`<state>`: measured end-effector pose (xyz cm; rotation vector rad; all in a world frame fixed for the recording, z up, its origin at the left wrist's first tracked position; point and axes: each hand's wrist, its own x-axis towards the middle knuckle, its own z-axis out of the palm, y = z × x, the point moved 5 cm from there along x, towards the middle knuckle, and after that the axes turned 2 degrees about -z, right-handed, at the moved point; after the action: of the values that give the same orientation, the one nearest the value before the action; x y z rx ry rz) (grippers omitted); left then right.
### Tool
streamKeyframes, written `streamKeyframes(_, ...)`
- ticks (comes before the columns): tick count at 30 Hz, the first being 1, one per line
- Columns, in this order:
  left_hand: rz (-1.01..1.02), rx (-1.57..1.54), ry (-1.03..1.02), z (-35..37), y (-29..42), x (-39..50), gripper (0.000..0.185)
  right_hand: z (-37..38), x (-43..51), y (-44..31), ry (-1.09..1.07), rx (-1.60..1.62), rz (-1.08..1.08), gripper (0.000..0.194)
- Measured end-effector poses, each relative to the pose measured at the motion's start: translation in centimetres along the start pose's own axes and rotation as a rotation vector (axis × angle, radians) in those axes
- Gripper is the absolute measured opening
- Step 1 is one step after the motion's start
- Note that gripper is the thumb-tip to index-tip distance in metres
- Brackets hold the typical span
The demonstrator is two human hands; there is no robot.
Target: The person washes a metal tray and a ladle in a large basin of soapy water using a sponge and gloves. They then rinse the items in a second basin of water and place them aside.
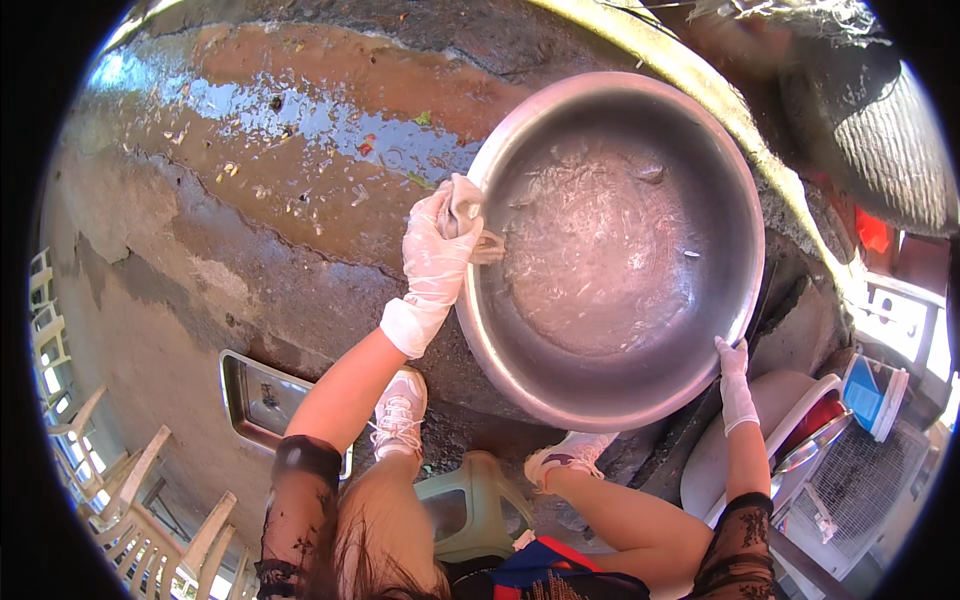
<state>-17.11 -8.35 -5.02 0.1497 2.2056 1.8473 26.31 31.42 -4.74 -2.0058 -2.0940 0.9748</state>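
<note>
A large round metal basin (600, 247) stands before me, with a shallow layer of rippling water in its bottom. A small pale fragment (691, 254) shows against the inner wall on the right. My left hand (439, 247), in a thin whitish glove, grips a bunched greyish-brown cloth (463, 206) at the basin's left rim. Part of that cloth hangs over the rim. On the lower right, my gloved right hand (733, 367) clasps the basin's rim; its fingers beneath are hidden.
Left of my legs lies a rectangular metal tray (231, 394). A green plastic stool (480, 495) is between my knees. Wet ground (300, 157) with scattered food scraps stretches upper left. Chairs (142, 525) stand lower left; a blue-and-white bucket (870, 394) and plastic tubs (712, 450) are at right.
</note>
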Motion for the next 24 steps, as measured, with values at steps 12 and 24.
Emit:
streamKeyframes(12,-0.816,-0.648,-0.291,-4.5,-3.3,-1.3,0.042,-8.4,-7.4,-19.0,0.038,0.327,-0.377,0.026)
streamKeyframes(24,-0.990,-0.226,-0.308,-2.0,-14.4,-4.9,0.020,5.5,-29.2,-58.5,-0.442,0.259,-1.269,0.039)
